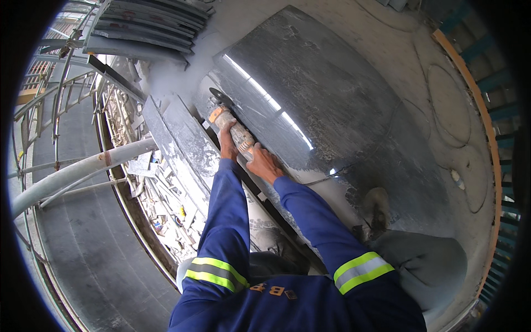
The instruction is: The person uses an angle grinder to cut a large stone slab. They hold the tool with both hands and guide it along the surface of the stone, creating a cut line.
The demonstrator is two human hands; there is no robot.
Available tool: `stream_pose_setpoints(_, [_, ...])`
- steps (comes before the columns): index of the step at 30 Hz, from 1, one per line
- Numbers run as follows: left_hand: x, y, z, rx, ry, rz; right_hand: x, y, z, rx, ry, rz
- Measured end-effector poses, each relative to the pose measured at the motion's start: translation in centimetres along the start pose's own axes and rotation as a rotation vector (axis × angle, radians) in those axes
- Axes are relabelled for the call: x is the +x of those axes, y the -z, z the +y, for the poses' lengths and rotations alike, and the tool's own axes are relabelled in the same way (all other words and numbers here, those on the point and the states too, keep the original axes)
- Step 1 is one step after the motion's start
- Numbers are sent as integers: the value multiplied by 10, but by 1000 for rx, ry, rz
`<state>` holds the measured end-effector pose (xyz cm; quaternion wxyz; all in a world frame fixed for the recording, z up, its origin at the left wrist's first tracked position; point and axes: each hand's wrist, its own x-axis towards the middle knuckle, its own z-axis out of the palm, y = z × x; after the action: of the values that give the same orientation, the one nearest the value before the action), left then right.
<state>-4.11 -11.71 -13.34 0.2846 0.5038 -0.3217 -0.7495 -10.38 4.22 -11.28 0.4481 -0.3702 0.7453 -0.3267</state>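
Observation:
Both my hands grip a dusty orange angle grinder (239,134). My left hand (227,143) wraps round its body close to the head, and my right hand (264,163) closes on the rear end. A dark cutting disc (220,97) shows at the grinder's far end, over the left edge of a large dark grey stone slab (310,83). Whether the disc touches the stone I cannot tell. Pale dust hangs around and beyond the disc. A power cord runs from near my right hand across the slab to the right.
Narrow stone strips (182,144) lie left of the slab, beside a heap of white rubble (166,205). Stacked dark slabs (146,27) stand at the far left. A thick grey pipe (83,174) and metal railings are on the left. A loose cable with a connector (457,178) lies on the dusty floor at right.

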Motion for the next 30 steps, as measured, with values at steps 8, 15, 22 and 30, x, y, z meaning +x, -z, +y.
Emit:
stream_pose_setpoints(8, [33, 4, 18, 0, -83, -37, 36, -8, -6, -23, 69, 67])
stream_pose_setpoints(15, [48, 11, 29, -4, -59, -51, 46, -7, -21, -62, 38, 69])
stream_pose_setpoints(22, [53, 12, 38, 32, -35, -50, 52, -11, -29, -13, 21, 54])
stream_pose_setpoints(30, [55, 11, 39, 81, -35, -43, 57, -16, -27, 0, 0, 58])
